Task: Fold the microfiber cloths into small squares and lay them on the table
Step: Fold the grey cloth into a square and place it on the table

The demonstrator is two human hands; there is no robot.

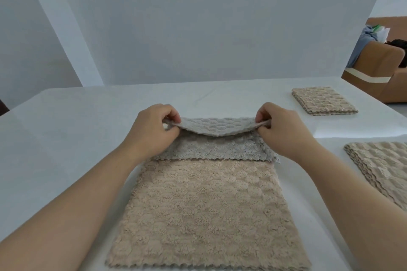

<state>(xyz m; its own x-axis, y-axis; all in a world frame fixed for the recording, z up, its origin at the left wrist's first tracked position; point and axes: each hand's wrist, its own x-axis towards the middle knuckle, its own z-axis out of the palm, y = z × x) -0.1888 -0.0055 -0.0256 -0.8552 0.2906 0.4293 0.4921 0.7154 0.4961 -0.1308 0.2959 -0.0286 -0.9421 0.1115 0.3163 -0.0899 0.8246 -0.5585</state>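
A grey microfiber cloth (217, 145) lies on the white table (66, 134), with its far edge lifted and curled toward me. My left hand (152, 132) pinches the lifted edge's left corner. My right hand (284, 132) pinches its right corner. The cloth's near part rests partly on a flat beige cloth (207, 215) spread out in front of me. A folded beige cloth (323, 101) lies at the far right of the table.
A stack of beige cloths (383, 169) sits at the right edge of the table. White walls stand behind the table. A brown sofa (383, 66) with clothes on it shows at the far right.
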